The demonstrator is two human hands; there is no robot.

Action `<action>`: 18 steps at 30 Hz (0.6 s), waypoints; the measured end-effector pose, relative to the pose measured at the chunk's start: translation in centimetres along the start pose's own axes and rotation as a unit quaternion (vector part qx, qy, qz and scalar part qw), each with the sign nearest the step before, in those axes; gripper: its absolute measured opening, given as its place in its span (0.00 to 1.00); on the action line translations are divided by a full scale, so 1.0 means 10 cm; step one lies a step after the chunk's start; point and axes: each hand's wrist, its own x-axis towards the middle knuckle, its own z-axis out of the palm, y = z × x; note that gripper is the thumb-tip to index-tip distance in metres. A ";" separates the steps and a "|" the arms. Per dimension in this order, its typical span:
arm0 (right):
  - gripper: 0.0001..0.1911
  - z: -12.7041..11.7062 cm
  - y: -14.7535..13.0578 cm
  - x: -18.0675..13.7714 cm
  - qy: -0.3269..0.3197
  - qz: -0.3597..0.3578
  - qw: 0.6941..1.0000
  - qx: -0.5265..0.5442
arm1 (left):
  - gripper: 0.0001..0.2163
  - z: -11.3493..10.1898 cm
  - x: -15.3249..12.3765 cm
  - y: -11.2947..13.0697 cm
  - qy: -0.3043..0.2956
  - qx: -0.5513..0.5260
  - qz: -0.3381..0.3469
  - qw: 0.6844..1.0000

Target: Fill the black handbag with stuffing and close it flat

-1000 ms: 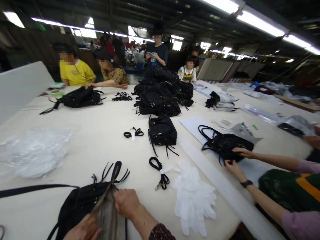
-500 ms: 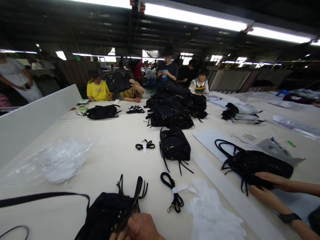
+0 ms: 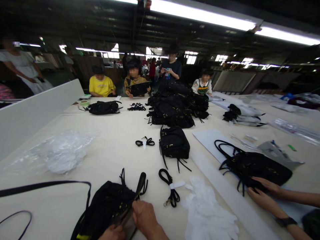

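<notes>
A black handbag (image 3: pixel 110 206) lies on the cream table (image 3: pixel 107 156) right in front of me, its long strap (image 3: pixel 47 185) trailing off to the left. My right hand (image 3: pixel 145 216) presses on the bag's opening and grips its edge. Only the knuckles of my left hand (image 3: pixel 111 233) show at the bottom edge, holding the same opening. A coiled black strap (image 3: pixel 170 188) with a white tag lies just right of the bag. White gloves (image 3: pixel 210 216) lie beyond it.
A co-worker's two hands (image 3: pixel 265 193) rest on another black handbag (image 3: pixel 255 165) at the right. A single bag (image 3: pixel 173 143) and a pile of bags (image 3: pixel 175 106) sit mid-table. Crumpled clear plastic (image 3: pixel 65 151) lies at the left. Several people sit at the far end.
The view tilted up, then settled slightly lower. My hands stayed on the bag's opening. A seated person at the far end lowered a bag held up half a second ago.
</notes>
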 end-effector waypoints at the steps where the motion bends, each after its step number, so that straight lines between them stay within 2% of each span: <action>1: 0.12 -0.01 -0.02 0.02 0.003 0.012 1.000 0.006 | 0.12 -0.06 -0.07 0.04 -0.010 -0.002 -0.010 1.000; 4: 0.12 -0.03 -0.07 0.10 0.002 0.039 0.998 0.045 | 0.13 -0.30 -0.18 0.08 -0.027 -0.052 -0.068 0.996; 6: 0.13 -0.01 -0.08 0.15 0.003 0.056 0.996 0.069 | 0.13 -0.47 -0.15 0.01 -0.017 -0.163 -0.131 0.978; 8: 0.14 0.00 -0.09 0.18 0.006 0.070 0.994 0.085 | 0.14 -0.59 -0.05 -0.09 0.013 -0.295 -0.215 0.931; 10: 0.14 0.00 -0.09 0.20 0.011 0.077 0.992 0.096 | 0.17 -0.66 0.08 -0.16 0.041 -0.365 -0.299 0.881; 11: 0.14 0.00 -0.09 0.21 0.013 0.078 0.992 0.101 | 0.19 -0.68 0.14 -0.17 0.043 -0.353 -0.328 0.875; 13: 0.14 -0.02 -0.08 0.24 0.010 0.081 0.991 0.105 | 0.21 -0.70 0.25 -0.17 0.027 -0.247 -0.354 0.901; 15: 0.14 -0.04 -0.08 0.28 -0.002 0.087 0.991 0.101 | 0.21 -0.71 0.33 -0.16 0.013 -0.129 -0.348 0.928; 18: 0.14 -0.06 -0.08 0.34 -0.015 0.091 0.992 0.088 | 0.21 -0.74 0.40 -0.16 0.003 -0.076 -0.345 0.935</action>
